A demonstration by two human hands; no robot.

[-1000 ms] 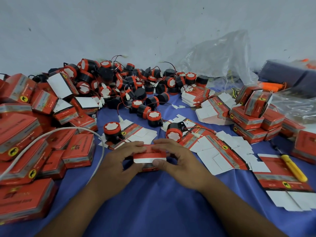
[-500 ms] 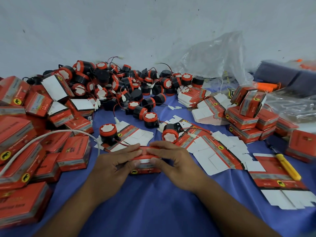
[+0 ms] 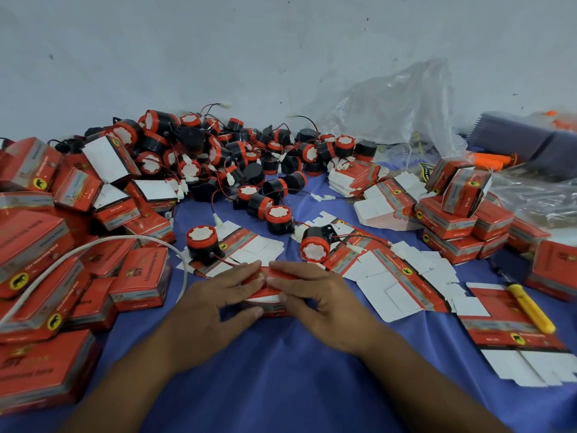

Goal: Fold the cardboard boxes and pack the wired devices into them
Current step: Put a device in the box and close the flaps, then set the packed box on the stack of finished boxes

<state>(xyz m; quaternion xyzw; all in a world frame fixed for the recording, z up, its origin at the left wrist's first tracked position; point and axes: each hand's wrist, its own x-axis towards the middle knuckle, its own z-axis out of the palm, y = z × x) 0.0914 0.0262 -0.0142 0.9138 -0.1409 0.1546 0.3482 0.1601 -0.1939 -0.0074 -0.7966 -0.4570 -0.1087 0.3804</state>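
1. The small red box [image 3: 268, 303] sits mid-way along the near edge of the blue cloth [image 3: 281, 370], between both hands. The left hand [image 3: 212, 300] and the right hand [image 3: 321, 300] curl their fingers over its top and pinch it, thumbs in front.
2. A hard squeeze may dent the thin card or tear a flap (it looks soft).
3. A flap not tucked in may pop open.
4. The box is shiny red card, white inside, with sharp corners.
5. Just behind it, a round device [image 3: 202, 245] is hard black and red plastic. Its thin red wire could snag.
6. Flat cut-outs [image 3: 390, 276] lie to the right, and folded boxes [image 3: 140, 279] pile up at the left edge.
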